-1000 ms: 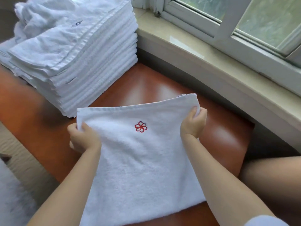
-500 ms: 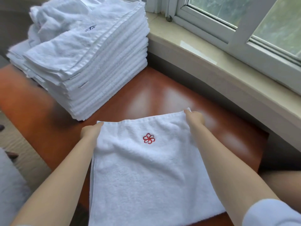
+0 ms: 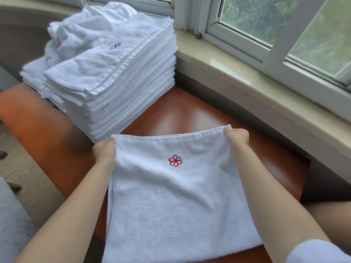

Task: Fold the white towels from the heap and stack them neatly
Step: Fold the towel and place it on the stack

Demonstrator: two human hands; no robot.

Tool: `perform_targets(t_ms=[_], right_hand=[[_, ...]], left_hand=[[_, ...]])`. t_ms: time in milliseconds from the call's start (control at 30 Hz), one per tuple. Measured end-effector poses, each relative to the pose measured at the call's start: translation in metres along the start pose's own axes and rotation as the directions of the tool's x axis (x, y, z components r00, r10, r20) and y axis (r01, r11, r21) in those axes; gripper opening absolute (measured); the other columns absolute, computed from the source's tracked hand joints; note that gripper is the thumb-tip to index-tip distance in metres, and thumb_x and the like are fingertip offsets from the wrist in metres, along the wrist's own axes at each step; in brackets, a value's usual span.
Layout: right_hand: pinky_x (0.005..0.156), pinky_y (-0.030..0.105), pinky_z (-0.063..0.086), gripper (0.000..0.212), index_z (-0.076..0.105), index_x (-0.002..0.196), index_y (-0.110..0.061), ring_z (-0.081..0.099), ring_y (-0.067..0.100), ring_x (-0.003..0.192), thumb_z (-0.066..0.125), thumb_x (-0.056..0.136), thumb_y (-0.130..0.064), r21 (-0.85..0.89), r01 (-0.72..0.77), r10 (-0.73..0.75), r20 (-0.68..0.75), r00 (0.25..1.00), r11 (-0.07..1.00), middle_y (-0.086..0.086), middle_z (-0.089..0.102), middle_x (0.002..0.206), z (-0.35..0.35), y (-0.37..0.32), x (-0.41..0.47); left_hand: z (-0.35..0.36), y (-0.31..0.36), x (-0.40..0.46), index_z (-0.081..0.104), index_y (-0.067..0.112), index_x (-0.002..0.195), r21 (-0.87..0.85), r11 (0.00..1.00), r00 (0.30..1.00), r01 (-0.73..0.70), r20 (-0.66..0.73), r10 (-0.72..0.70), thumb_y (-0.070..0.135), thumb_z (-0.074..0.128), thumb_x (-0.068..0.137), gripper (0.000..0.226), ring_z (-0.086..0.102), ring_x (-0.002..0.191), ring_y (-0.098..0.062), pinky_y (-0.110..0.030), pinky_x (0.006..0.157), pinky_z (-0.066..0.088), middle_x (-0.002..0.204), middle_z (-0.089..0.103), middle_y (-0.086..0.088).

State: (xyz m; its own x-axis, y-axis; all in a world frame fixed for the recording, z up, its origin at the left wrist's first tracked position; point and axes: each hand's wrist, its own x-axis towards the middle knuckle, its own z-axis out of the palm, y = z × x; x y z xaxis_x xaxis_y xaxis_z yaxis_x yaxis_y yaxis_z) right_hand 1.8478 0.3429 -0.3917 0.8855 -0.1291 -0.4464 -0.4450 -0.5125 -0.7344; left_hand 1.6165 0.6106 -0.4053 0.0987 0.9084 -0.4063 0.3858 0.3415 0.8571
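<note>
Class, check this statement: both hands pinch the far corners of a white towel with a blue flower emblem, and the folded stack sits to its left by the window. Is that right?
Not quite. The head view shows the emblem on the towel is red, not blue. The rest stands: the left hand and right hand pinch its far corners, and the stack sits to the left by the window.

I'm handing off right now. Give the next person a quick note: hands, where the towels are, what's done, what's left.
Left hand grips the near towel's far left corner; right hand grips its far right corner.
That towel, with a red emblem, lies spread on the wooden table.
Folded stack stands far left, loose towels heaped on top.
Done: many folded. Left: fold this one, stack it, then the loose ones.
</note>
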Motion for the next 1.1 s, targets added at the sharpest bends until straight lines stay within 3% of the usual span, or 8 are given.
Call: perform_targets(t_ms=[100,233,367,500,700,800,933,1100], right_hand=[[0.084,0.036,0.052,0.031,0.062,0.064,-0.018,0.062,0.031,0.079,0.059,0.090,-0.036,0.096,0.078,-0.071,-0.078,0.994,0.992,0.002,0.063,0.073,-0.029,-0.027,-0.015],[0.065,0.028,0.037,0.042,0.046,0.048,-0.020,0.044,0.027,0.065,0.057,0.089,-0.024,0.219,0.159,-0.131,-0.138,0.982,0.963,-0.003,0.043,0.055,-0.070,-0.053,-0.037],[0.054,0.027,0.030,0.035,0.045,0.060,-0.020,0.035,0.021,0.064,0.053,0.093,-0.021,0.303,0.310,-0.261,-0.192,0.946,0.901,-0.005,0.035,0.057,-0.110,-0.067,-0.071],[0.040,0.020,0.023,0.048,0.036,0.055,-0.015,0.028,0.014,0.047,0.046,0.101,-0.028,0.242,0.586,-0.455,-0.432,0.779,0.773,-0.003,0.034,0.051,-0.150,-0.083,-0.114],[0.070,0.032,0.038,0.035,0.055,0.076,-0.013,0.049,0.023,0.076,0.040,0.103,-0.028,0.258,0.760,-0.465,-0.660,0.590,0.597,0.006,0.054,0.079,-0.180,-0.084,-0.165],[0.090,0.041,0.045,0.038,0.063,0.102,0.001,0.056,0.033,0.105,0.036,0.103,-0.027,0.191,0.627,-0.443,-0.556,0.704,0.756,0.019,0.063,0.105,-0.180,-0.072,-0.163],[0.102,0.037,0.034,0.045,0.059,0.125,-0.002,0.032,0.034,0.136,0.031,0.104,-0.029,0.112,0.291,-0.235,-0.356,0.904,0.950,0.019,0.058,0.128,-0.178,-0.049,-0.144],[0.076,0.032,0.045,0.025,0.063,0.102,0.003,0.059,0.029,0.089,0.047,0.095,-0.014,0.242,0.189,-0.149,-0.172,0.974,0.952,0.016,0.062,0.104,-0.173,-0.032,-0.124]], left_hand=[[-0.008,0.030,-0.020,0.042,0.019,0.059,-0.001,0.961,0.958,-0.276,0.083,0.275,0.015,0.050,0.097,0.039,0.038,0.065,-0.015,-0.032,0.060,0.030,0.062,0.037,0.002],[-0.020,0.073,-0.054,0.055,0.007,0.080,-0.020,0.865,0.856,-0.501,0.136,0.499,0.012,0.040,0.100,0.025,0.040,0.069,-0.018,-0.031,0.064,0.029,0.066,0.043,-0.002],[-0.032,0.106,-0.092,0.054,0.005,0.087,-0.103,0.771,0.774,-0.629,0.010,0.633,0.010,0.040,0.100,0.020,0.043,0.079,-0.019,-0.029,0.065,0.028,0.080,0.050,-0.011],[-0.045,0.143,-0.136,0.055,0.007,0.089,-0.334,0.680,0.752,-0.652,-0.170,0.637,0.013,0.039,0.101,0.021,0.042,0.071,-0.007,-0.021,0.068,0.035,0.074,0.047,0.009],[-0.065,0.147,-0.174,0.059,-0.004,0.094,-0.414,0.595,0.719,-0.689,-0.289,0.632,0.011,0.039,0.099,0.026,0.047,0.085,-0.016,-0.021,0.074,0.038,0.092,0.060,-0.013],[-0.067,0.125,-0.169,0.061,-0.010,0.102,-0.291,0.757,0.811,-0.584,-0.188,0.554,0.011,0.039,0.099,0.031,0.057,0.099,-0.035,-0.036,0.084,0.043,0.108,0.064,-0.026],[-0.066,0.097,-0.157,0.061,-0.004,0.086,-0.135,0.812,0.822,-0.568,-0.042,0.568,0.012,0.044,0.099,0.027,0.056,0.089,-0.032,-0.036,0.076,0.041,0.095,0.063,-0.026],[-0.068,0.087,-0.138,0.069,-0.003,0.107,0.109,0.877,0.878,-0.467,0.178,0.445,0.015,0.050,0.094,0.028,0.057,0.111,-0.041,-0.044,0.091,0.048,0.120,0.063,-0.024]])
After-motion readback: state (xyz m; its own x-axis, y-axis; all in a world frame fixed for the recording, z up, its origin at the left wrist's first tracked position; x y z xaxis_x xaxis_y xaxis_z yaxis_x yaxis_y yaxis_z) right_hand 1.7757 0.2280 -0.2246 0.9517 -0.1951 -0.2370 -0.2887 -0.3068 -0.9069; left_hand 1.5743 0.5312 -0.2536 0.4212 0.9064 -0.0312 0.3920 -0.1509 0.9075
